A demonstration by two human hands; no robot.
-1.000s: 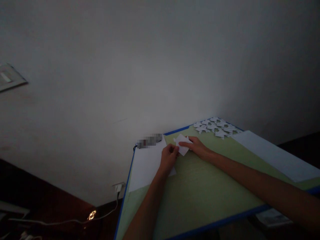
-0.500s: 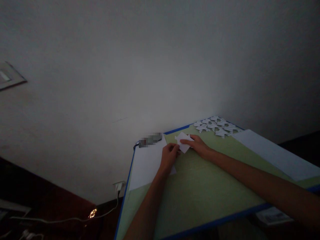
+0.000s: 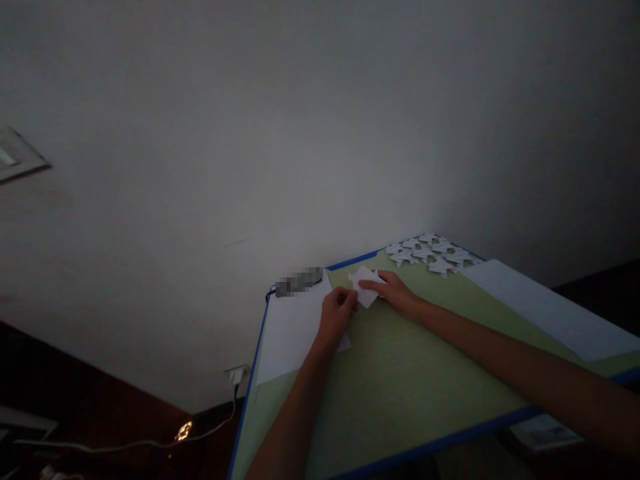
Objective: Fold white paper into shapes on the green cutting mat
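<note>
A small piece of folded white paper (image 3: 367, 291) is held above the green tabletop (image 3: 400, 373). My right hand (image 3: 397, 293) grips it from the right, thumb on top and fingers underneath. At its lower left edge, my left hand (image 3: 337, 308) has thumb and forefinger pinched together on the paper. The fingertips of the left hand hide that corner. Beyond my right hand, several folded white paper fish-like shapes (image 3: 425, 254) lie in rows at the table's far corner.
White sheets (image 3: 290, 333) lie under and left of my left arm, with a blurred-out dark object (image 3: 299, 283) at their far end. More white paper (image 3: 545, 313) covers the right side. Blue tape (image 3: 357, 260) edges the table, which meets a wall (image 3: 310, 133). A plug (image 3: 236, 378) sits left.
Both hands keep their hold on the folded paper, with only slight finger movement. The whole view has shifted a little.
</note>
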